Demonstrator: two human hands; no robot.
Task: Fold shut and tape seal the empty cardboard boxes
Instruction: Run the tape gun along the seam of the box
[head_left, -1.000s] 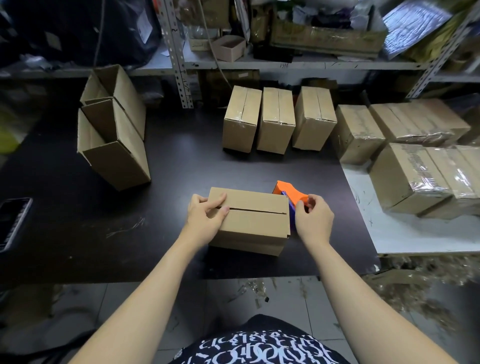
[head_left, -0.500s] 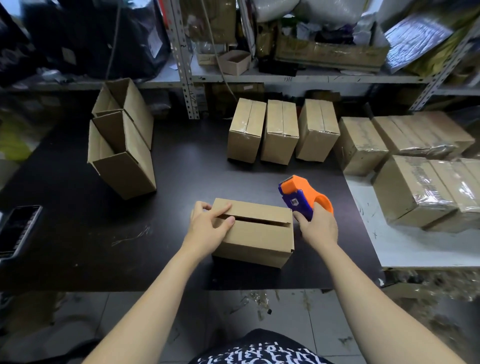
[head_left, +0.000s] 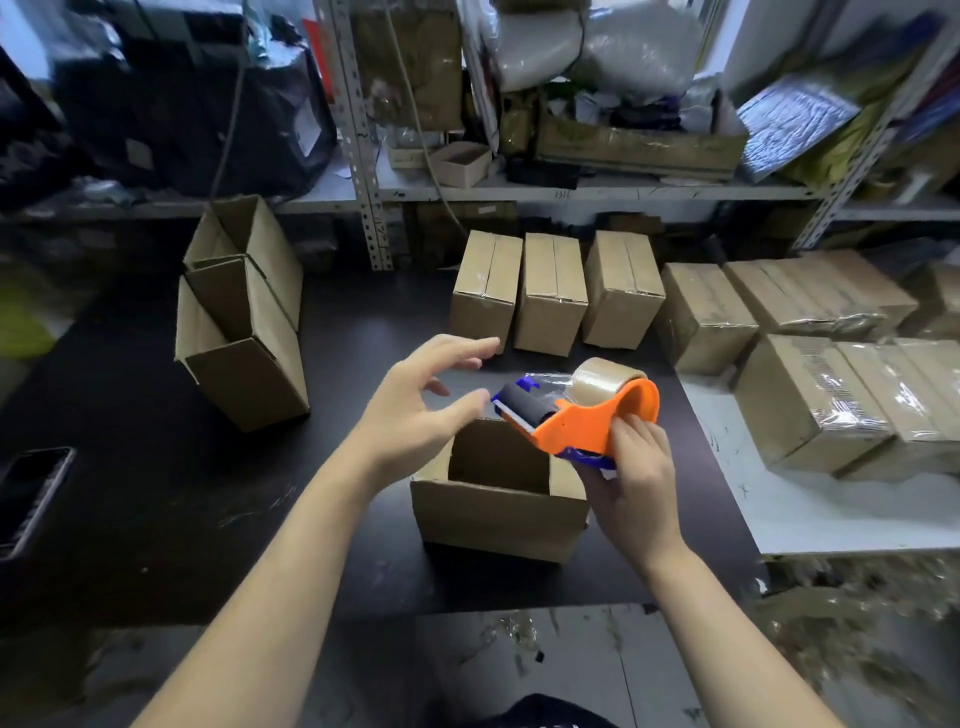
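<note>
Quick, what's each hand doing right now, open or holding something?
Left hand: open, fingers spread, holding nothing, over the box.
Right hand: gripping the tape dispenser.

One wide-angle camera, worn on the person's head, looks forward and down across the dark bench. It sits close to the work: both forearms run in from 6 o'clock, and the box and tape dispenser fill the centre. Shelving bows across 12 o'clock, a white table lies at 3 o'clock, and the floor shows at 6 o'clock.
</note>
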